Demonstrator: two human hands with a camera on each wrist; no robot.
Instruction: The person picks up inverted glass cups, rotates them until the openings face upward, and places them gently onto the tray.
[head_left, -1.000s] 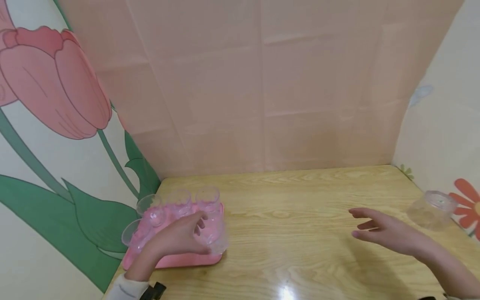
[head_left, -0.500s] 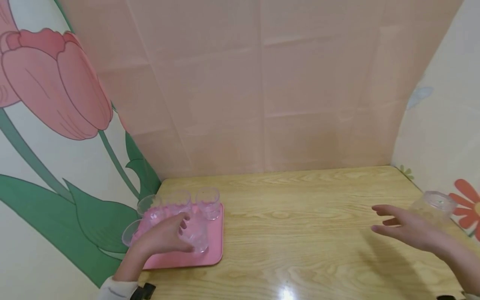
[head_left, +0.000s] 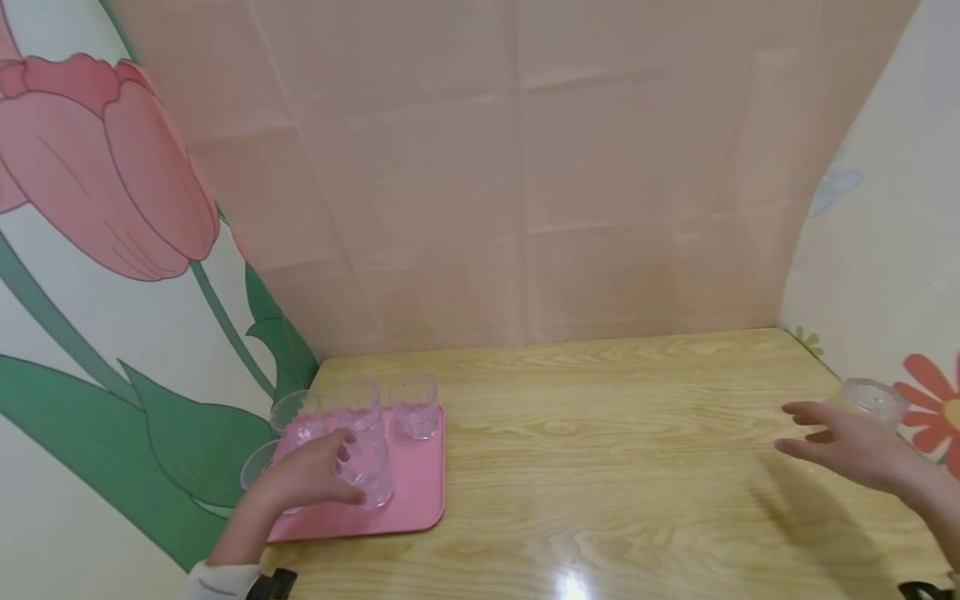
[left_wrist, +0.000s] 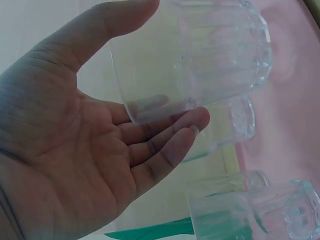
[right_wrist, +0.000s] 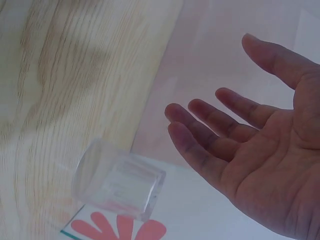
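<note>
My left hand (head_left: 309, 473) holds a clear plastic cup (head_left: 377, 485) over the front part of a pink tray (head_left: 422, 483). The left wrist view shows the thumb on one side of this cup (left_wrist: 215, 50) and the fingertips (left_wrist: 200, 117) on the other. Its base faces the tray; whether it touches cannot be told. Several more clear cups stand on the tray, one at the back right corner (head_left: 415, 406). At the right, my right hand (head_left: 855, 446) is empty, fingers spread loosely, near an upside-down clear cup (head_left: 876, 400) that it partly covers in the head view.
The wooden table (head_left: 600, 442) runs between the tray and the upside-down cup. A pinkish sheet (head_left: 525, 183) hangs behind it. Printed panels with a tulip (head_left: 127, 167) and a red flower (head_left: 930, 400) border the left and right sides.
My left hand has carried the cup leftward, from the tray's right edge to nearer its front middle. My right hand has moved right, toward the upside-down cup, staying empty.
</note>
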